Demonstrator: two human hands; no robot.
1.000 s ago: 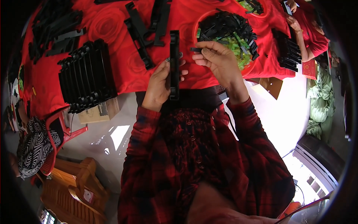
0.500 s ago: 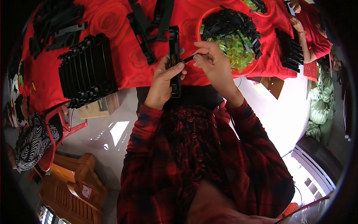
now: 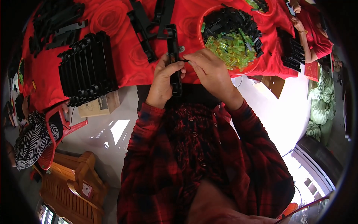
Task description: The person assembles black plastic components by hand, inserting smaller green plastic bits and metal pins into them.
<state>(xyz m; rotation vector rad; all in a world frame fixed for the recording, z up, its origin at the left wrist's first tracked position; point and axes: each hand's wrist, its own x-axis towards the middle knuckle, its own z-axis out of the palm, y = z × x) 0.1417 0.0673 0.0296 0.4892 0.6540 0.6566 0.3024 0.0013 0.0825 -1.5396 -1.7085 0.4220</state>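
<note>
My left hand (image 3: 163,79) is closed around a long black plastic bar (image 3: 176,84) with shaped ends, held upright above the near table edge. Beside it, my right hand (image 3: 214,72) pinches a small black strip (image 3: 185,61) between thumb and fingertips. That strip's tip meets the side of the bar, near my left thumb; whether it enters the bar cannot be made out. Right of my hands stands a red basin (image 3: 249,71) heaped with yellow-green translucent pieces (image 3: 231,50) and small black pieces (image 3: 227,20).
On the red rose-patterned tablecloth (image 3: 108,16), a row of black bars (image 3: 87,71) lies left. Loose bars (image 3: 141,37) lie ahead, with a pile (image 3: 56,24) far left. Another person's hand (image 3: 297,24) works at far right near more black parts (image 3: 291,50).
My right hand has moved left and closer to the bar, bringing the small black strip against it. My left hand holds the bar almost in the same place.
</note>
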